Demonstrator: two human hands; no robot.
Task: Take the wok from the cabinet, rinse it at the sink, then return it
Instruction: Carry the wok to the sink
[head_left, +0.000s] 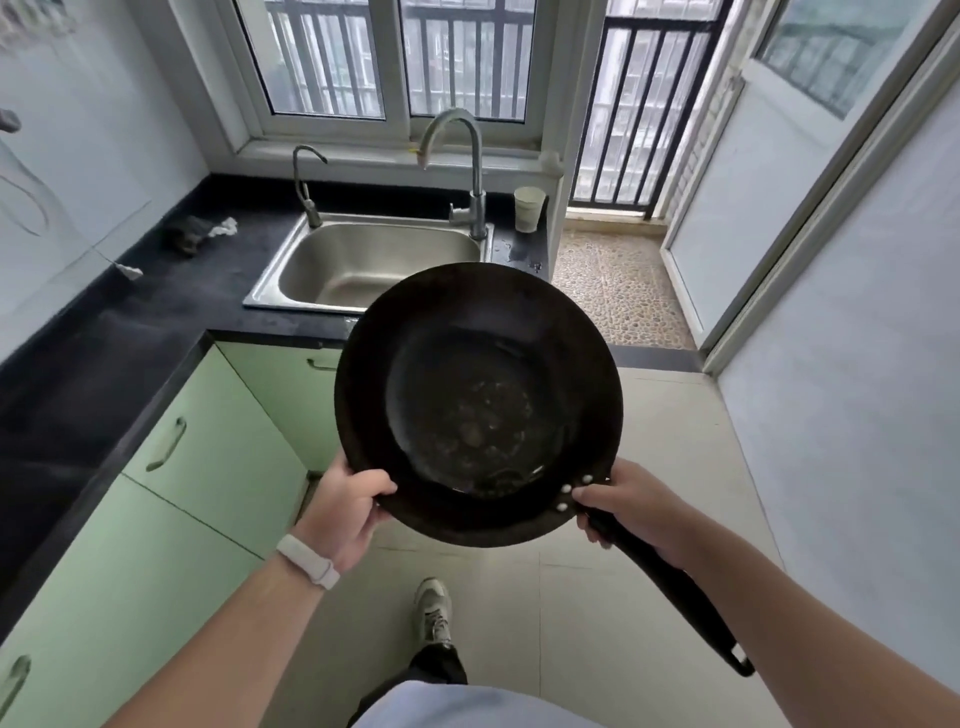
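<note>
Fingers (382, 491) of left hand (343, 512) clamped on wok (478, 405) near rim; right hand (631, 506) wrapped around its handle (670, 582). Wok held in air above floor (649, 467), short of sink (363, 265) in dark surface (156, 312).

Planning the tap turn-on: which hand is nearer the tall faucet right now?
Right, slightly. The right hand grips the wok handle almost straight below the tall faucet; the left hand holds the wok rim farther left. Both are well short of it.
</note>
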